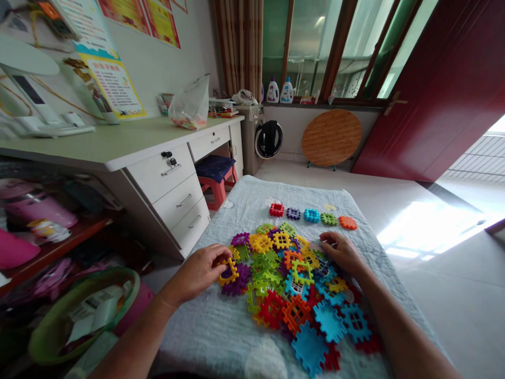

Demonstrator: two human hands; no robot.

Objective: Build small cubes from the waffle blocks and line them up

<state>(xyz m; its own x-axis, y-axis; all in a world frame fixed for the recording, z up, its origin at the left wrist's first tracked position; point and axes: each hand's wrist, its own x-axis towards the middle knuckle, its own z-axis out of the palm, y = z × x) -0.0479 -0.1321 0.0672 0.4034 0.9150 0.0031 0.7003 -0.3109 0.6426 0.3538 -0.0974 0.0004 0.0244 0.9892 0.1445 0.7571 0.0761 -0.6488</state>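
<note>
Near the left edge of the table (201,326), our left hand (209,266) pinches a yellow piece (234,270); beside the pile (268,267), toward the right edge, our right hand (342,252) curls loosely, its hold we cannot tell

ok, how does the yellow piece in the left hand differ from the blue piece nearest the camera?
The yellow piece has an open middle; the blue piece has a solid face.
The yellow piece is pinched in the left hand; the blue piece lies untouched.
The blue piece appears larger than the yellow piece, though it's nearer.
Both have toothed edges.
</note>
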